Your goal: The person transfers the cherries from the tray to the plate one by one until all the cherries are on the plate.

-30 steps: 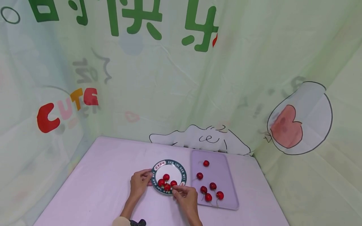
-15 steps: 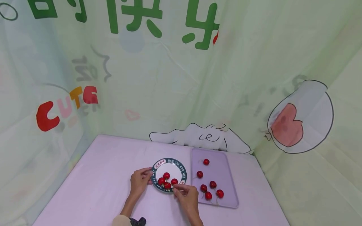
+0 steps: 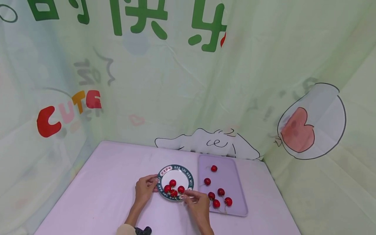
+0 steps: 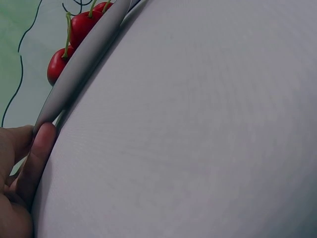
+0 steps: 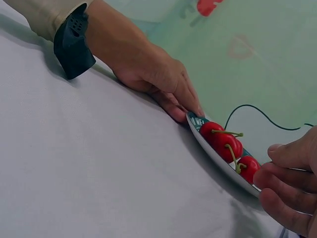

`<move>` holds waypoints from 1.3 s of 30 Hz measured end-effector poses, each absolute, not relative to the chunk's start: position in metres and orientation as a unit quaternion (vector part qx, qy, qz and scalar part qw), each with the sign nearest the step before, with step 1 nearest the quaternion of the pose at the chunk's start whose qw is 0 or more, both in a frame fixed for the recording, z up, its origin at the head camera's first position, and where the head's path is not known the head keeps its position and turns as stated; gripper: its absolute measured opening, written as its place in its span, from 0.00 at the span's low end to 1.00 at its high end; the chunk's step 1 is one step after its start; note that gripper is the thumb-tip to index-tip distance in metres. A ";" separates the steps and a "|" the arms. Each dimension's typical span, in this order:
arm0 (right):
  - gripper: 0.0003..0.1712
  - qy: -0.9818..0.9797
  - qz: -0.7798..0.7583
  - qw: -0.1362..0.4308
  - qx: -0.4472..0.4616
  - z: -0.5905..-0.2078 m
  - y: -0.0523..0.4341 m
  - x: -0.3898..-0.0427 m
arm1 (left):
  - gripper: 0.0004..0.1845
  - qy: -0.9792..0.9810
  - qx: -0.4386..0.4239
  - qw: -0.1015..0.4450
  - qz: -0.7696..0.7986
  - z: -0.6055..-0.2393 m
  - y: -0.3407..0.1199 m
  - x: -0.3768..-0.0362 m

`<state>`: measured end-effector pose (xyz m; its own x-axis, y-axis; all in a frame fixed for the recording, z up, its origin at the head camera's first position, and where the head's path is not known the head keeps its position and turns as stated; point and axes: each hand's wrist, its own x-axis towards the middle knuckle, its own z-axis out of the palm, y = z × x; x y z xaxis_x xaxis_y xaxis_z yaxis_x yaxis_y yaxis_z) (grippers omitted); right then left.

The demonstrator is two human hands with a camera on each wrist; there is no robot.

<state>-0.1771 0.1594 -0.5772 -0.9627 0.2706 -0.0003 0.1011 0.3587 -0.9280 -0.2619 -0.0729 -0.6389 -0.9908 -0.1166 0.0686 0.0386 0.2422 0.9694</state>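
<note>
Since the earlier frame your right hand [image 3: 197, 203] drew back from the plate [image 3: 175, 168] toward the tray [image 3: 235, 182] | left wrist: your left hand [image 4: 17, 173] pinched the rim, steadying it | right wrist: four cherries [image 5: 228, 145] lay on the plate; right fingers [image 5: 287, 181] loosely curled, apparently empty.

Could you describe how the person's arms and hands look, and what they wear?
Both hands are bare: no gloves, no rings visible. The left hand has a beige sleeve cuff and a dark wrist strap with small holes. The right hand shows no sleeve.
</note>
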 end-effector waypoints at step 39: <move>0.10 -0.804 0.541 0.194 -0.154 -0.565 0.229 -0.161 | 0.15 -0.792 0.033 0.060 -0.607 -0.638 -0.071 -0.261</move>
<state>-0.1608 0.2287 -0.5650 -0.8778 0.4565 0.1448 0.0375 0.3670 -0.9295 -0.2613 -0.0708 -0.6379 -0.9905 -0.1256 0.0557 0.0213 0.2606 0.9652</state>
